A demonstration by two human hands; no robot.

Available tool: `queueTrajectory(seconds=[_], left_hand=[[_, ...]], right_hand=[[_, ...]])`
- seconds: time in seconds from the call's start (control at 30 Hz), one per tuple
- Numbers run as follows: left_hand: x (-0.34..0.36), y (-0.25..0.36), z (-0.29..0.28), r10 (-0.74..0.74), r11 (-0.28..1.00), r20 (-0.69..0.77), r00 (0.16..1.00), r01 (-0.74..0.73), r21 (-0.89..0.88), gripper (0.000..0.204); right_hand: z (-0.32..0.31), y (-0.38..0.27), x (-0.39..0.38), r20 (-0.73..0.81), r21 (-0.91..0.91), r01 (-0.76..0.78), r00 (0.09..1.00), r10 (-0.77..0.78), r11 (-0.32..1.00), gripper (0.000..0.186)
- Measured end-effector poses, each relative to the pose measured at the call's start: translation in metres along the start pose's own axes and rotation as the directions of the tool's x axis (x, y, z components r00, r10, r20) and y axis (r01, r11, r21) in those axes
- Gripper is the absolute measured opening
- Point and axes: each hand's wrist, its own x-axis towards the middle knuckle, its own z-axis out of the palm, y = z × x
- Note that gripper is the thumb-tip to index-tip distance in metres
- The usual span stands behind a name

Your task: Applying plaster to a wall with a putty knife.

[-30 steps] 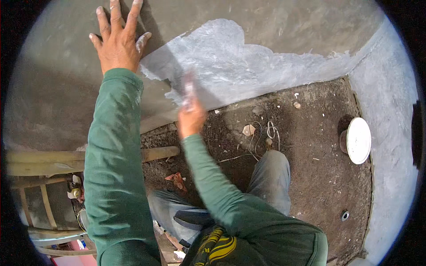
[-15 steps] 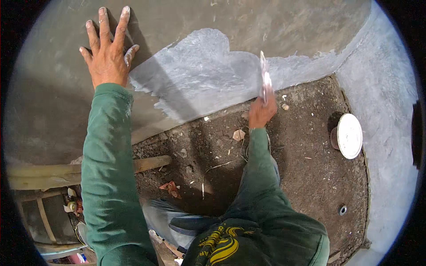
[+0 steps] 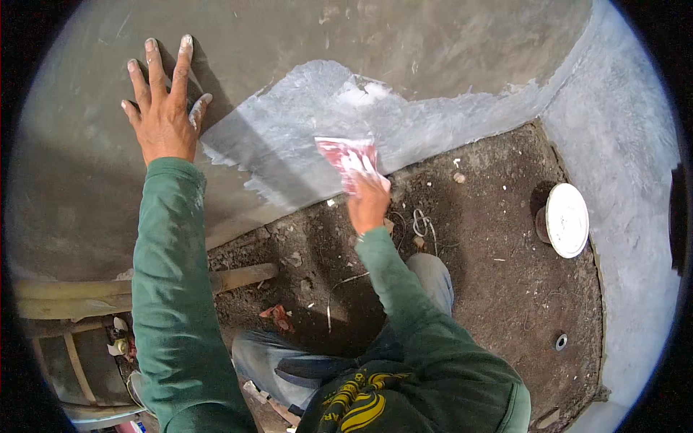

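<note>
My left hand (image 3: pixel 163 121) rests palm down on the bare grey wall (image 3: pixel 462 36), its fingers spread and tips dusted white. My right hand (image 3: pixel 368 202) grips a flat reddish scraper (image 3: pixel 341 155) smeared with white paste, its blade against the lower wall over a pale skim-coated patch (image 3: pixel 296 97). A brighter white smear (image 3: pixel 361 92) lies on that patch just above the blade.
A pale wall (image 3: pixel 617 238) meets this one at the right, over a dirt floor (image 3: pixel 498 289). On it are a round white lid on a dark base (image 3: pixel 567 220), a metal ring (image 3: pixel 561 342) and loose cords (image 3: pixel 424 227). Poles (image 3: pixel 72 297) lie at the lower left.
My right hand swept right, then came back left with the scraper. A fresh white smear shows on the patch. My left hand sits lower in the picture, as the view has shifted.
</note>
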Motion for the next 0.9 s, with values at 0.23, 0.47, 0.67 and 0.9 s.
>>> queueTrajectory(seconds=[0.23, 0.47, 0.67, 0.9], left_hand=[[0.003, 0.004, -0.003, -0.009, 1.0, 0.008, 1.0, 0.009, -0.015, 0.086], [0.002, 0.001, -0.005, 0.004, 1.0, 0.003, 1.0, -0.004, -0.01, 0.086], [0.0, 0.0, -0.002, -0.015, 1.0, 0.021, 1.0, 0.015, 0.005, 0.087], [0.0, -0.003, 0.002, 0.002, 1.0, 0.0, 1.0, -0.002, 0.018, 0.086]], right_hand=[[-0.041, 0.051, 0.08, -0.079, 0.771, -0.405, 0.705, 0.705, 0.491, 0.027], [-0.027, -0.113, 0.097, -0.204, 0.361, -0.309, 0.894, 0.398, 0.88, 0.029], [-0.03, -0.123, 0.056, 0.059, 0.404, -0.146, 0.989, 0.134, 0.903, 0.041], [-0.072, 0.068, 0.081, -0.375, -0.087, -0.018, 0.927, -0.016, 0.996, 0.032]])
